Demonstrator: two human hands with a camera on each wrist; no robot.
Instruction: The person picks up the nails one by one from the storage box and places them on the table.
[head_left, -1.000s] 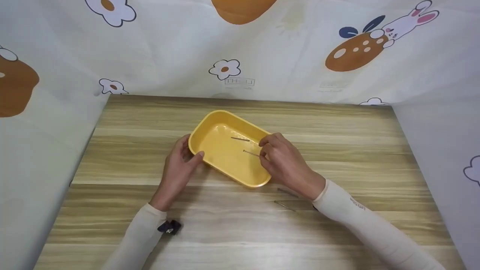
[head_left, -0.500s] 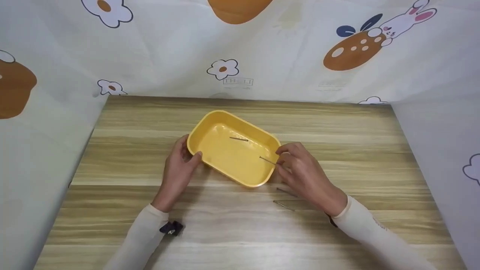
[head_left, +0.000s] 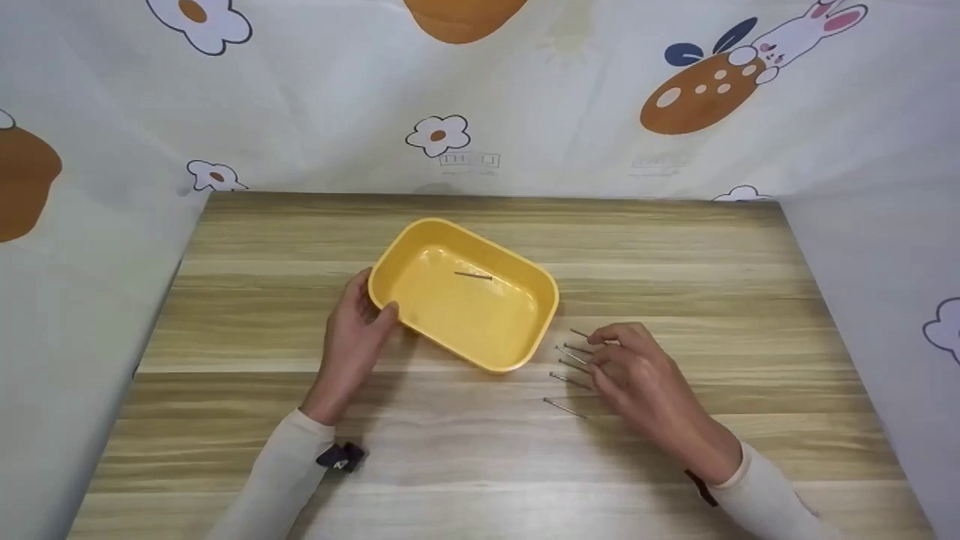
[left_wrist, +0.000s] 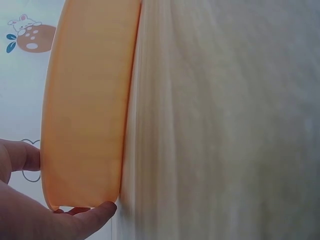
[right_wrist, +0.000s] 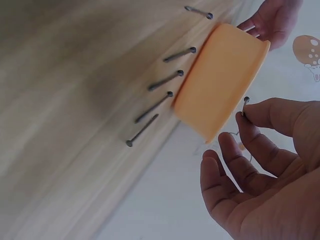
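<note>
Yellow tray (head_left: 480, 330) sits mid-table w/ one nail (head_left: 473, 275) lying inside; our left hand (head_left: 352, 341) grips its near-left corner, thumb over the rim, fingers curled round the wall. Our right hand (head_left: 637, 375) is off the tray's right end, thumb & forefinger pinching a nail (right_wrist: 245, 106) at its tip, other fingers loosely bent. On the wooden table (head_left: 675, 262) just left of those fingertips lie several nails (head_left: 574, 367) in a rough row, beside the tray.

Tray (head_left: 480, 352) yellow; nails (head_left: 574, 365) dark grey; table (head_left: 675, 255) light wood-grain; backdrop (head_left: 562, 112) cream with orange-brown shapes, white flowers, rabbit at upper right
</note>
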